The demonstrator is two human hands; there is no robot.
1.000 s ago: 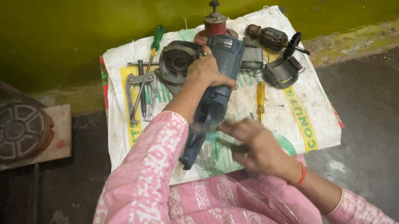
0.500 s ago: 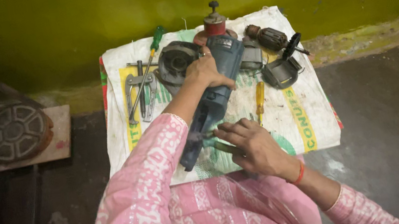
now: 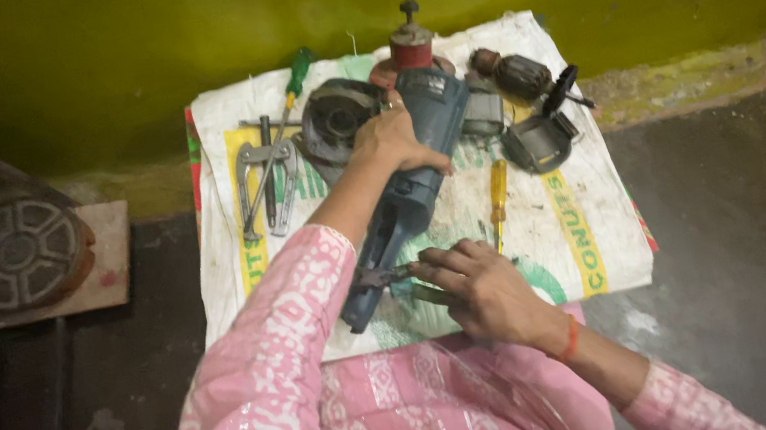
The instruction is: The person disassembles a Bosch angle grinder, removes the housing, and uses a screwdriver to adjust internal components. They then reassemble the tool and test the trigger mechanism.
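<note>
Green wall and dark floor frame a white sack (image 3: 600, 243) spread flat as the work surface. On it, near the middle, lies a blue grinder (image 3: 410, 191), its head toward the sack's far edge and its tail toward the near edge. Left hand (image 3: 392, 138) clamps over the grinder's head, fingers wrapped round the body. Right hand (image 3: 480, 286) rests at the tail, fingers curled on a small dark tool (image 3: 382, 276) touching the grinder. Just right of the body lies a yellow screwdriver (image 3: 497, 193). Along the far edge sit a round guard (image 3: 334, 121), a puller (image 3: 265, 172), a green screwdriver (image 3: 296, 71), an armature (image 3: 514, 74) and a grey housing (image 3: 539, 141).
</note>
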